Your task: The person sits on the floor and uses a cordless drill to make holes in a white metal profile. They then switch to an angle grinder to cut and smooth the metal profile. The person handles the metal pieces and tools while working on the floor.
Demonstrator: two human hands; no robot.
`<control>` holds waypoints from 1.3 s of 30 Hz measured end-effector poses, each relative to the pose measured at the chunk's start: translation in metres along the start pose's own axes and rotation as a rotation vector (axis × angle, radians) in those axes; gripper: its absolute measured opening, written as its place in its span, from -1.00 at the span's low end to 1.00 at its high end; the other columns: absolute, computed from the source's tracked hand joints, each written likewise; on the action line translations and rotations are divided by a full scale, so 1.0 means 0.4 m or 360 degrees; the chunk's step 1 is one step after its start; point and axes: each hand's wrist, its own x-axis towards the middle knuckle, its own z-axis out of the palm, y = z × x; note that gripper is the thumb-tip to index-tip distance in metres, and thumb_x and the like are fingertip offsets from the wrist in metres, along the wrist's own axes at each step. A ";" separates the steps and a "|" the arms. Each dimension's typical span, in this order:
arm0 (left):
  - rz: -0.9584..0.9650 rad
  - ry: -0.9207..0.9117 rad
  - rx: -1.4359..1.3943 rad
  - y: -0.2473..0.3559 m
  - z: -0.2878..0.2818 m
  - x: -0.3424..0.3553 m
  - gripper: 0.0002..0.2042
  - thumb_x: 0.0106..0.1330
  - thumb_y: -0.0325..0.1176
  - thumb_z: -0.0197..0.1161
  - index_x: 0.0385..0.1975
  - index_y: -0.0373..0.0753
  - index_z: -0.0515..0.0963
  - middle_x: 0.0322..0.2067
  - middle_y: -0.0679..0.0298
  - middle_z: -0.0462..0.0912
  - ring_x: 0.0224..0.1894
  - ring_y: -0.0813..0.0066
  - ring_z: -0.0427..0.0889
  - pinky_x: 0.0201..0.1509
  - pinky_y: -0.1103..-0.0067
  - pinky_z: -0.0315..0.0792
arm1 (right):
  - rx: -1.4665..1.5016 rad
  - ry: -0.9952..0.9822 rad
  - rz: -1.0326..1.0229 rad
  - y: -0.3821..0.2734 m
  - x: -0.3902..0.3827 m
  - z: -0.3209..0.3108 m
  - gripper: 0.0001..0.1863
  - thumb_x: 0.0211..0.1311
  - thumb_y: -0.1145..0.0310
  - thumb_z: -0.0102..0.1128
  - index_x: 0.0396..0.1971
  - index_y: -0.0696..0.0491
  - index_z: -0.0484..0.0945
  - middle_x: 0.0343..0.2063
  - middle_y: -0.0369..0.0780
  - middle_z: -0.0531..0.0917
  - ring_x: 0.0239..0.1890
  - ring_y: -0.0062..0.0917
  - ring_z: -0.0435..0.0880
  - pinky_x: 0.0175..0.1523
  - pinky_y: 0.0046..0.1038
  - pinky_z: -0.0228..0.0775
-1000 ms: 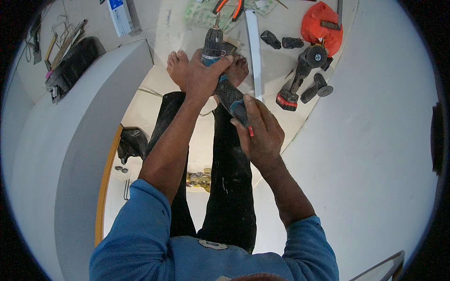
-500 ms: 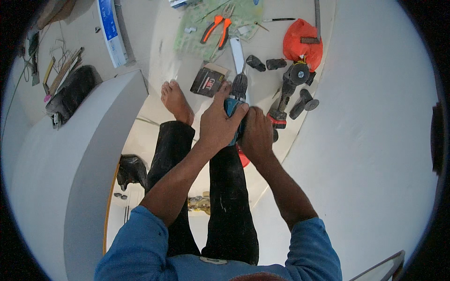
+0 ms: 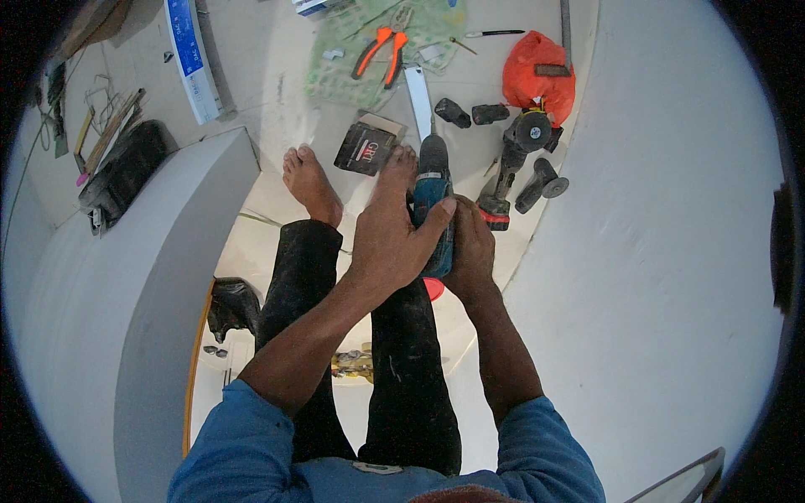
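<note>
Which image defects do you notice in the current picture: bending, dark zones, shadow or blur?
Head view: the fisheye bows the white ledge at left, and the corners fall to black; head view: the ledge's side face is greyer than its top, with no strong glare on the right wall; head view: drill and pliers show no obvious blur.

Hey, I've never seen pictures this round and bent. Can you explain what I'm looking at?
Sure. There's no machine arm here, just a person's bare hands. Every picture comes from one wide fisheye camera on the person's head, looking down, so straight edges curve. The left hand holds a teal and black drill; the right hand is against its right side, that grip partly hidden. On the floor beyond lie orange-handled pliers on a green patterned sheet, a dark box, a power tool with a disc and a red bag.
</note>
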 end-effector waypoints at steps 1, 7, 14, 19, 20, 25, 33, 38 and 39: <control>-0.0050 -0.0015 -0.0060 0.006 -0.008 0.003 -0.34 0.52 -0.16 0.31 0.46 -0.46 0.32 0.39 -0.22 0.48 0.47 0.04 0.50 0.55 0.29 0.36 | 0.0048 -0.0004 0.0016 -0.002 0.010 -0.012 -0.23 0.10 0.22 0.58 0.27 0.18 0.44 0.11 0.07 0.65 0.04 0.03 0.73 0.13 -0.07 0.61; 0.0165 -0.0016 -0.0731 -0.099 -0.050 0.135 -0.57 0.59 -0.24 0.18 0.34 -0.33 0.49 0.13 0.06 0.67 0.23 0.34 0.62 0.35 0.43 0.46 | 0.0330 0.0180 0.0313 -0.013 0.023 -0.049 -0.32 0.12 0.40 0.58 0.22 0.07 0.42 -0.06 -0.03 0.74 -0.01 -0.18 0.83 0.09 -0.23 0.68; -0.0236 -0.0414 -0.1514 -0.016 -0.017 0.153 -0.36 0.60 -0.16 0.19 0.56 -0.32 0.24 0.30 0.04 0.55 0.37 0.26 0.53 0.49 0.34 0.36 | 0.0268 0.0319 0.0214 -0.006 0.056 -0.068 -0.16 0.11 0.35 0.65 0.36 0.02 0.35 -0.01 -0.09 0.76 0.04 -0.26 0.83 0.15 -0.24 0.67; 0.0038 -0.0329 -0.1443 0.036 0.011 0.111 -0.19 0.53 -0.13 0.26 0.64 -0.34 0.06 0.38 -0.06 0.45 0.45 0.15 0.45 0.51 0.25 0.37 | 0.0387 0.0105 0.0360 -0.035 0.085 -0.101 -0.19 0.24 0.45 0.57 0.43 0.11 0.31 0.19 -0.03 0.65 0.23 -0.31 0.73 0.32 -0.24 0.61; 0.0119 -0.0220 -0.1381 0.049 0.017 0.094 -0.16 0.49 -0.14 0.27 0.63 -0.40 0.04 0.29 -0.10 0.51 0.39 0.13 0.52 0.45 0.22 0.45 | 0.0353 0.0105 0.0376 -0.039 0.087 -0.098 -0.18 0.24 0.44 0.59 0.43 0.11 0.31 0.21 -0.03 0.64 0.23 -0.32 0.73 0.32 -0.25 0.61; 0.0235 0.0039 -0.1305 0.058 0.051 0.061 -0.01 0.35 -0.22 0.34 0.63 -0.49 -0.13 0.26 -0.29 0.44 0.32 -0.04 0.60 0.41 0.15 0.53 | 0.0576 0.0123 0.0445 -0.014 0.083 -0.078 -0.14 0.23 0.38 0.64 0.45 0.12 0.31 0.25 -0.05 0.64 0.25 -0.34 0.72 0.35 -0.27 0.62; 0.0294 -0.0058 -0.1289 0.059 0.046 0.070 0.00 0.32 -0.29 0.33 0.64 -0.43 -0.17 0.29 -0.37 0.31 0.24 -0.02 0.66 0.40 0.15 0.55 | 0.0542 0.0110 0.0388 0.009 0.082 -0.066 -0.11 0.24 0.32 0.67 0.46 0.12 0.31 0.22 -0.08 0.69 0.23 -0.36 0.74 0.33 -0.28 0.63; 0.0140 -0.0004 -0.1356 0.074 0.045 0.071 -0.03 0.33 -0.32 0.34 0.65 -0.36 -0.13 0.21 -0.19 0.41 0.20 0.08 0.68 0.28 0.24 0.62 | 0.0414 0.0074 0.0387 0.008 0.080 -0.065 -0.12 0.27 0.29 0.63 0.48 0.13 0.30 0.22 -0.07 0.69 0.20 -0.36 0.76 0.30 -0.26 0.64; 0.0145 0.0028 -0.1343 0.074 0.047 0.073 -0.04 0.33 -0.32 0.33 0.65 -0.35 -0.12 0.19 -0.16 0.42 0.20 0.09 0.68 0.26 0.26 0.63 | 0.0438 0.0064 0.0387 0.011 0.077 -0.063 -0.13 0.28 0.30 0.62 0.49 0.14 0.30 0.22 -0.06 0.69 0.20 -0.36 0.77 0.29 -0.26 0.65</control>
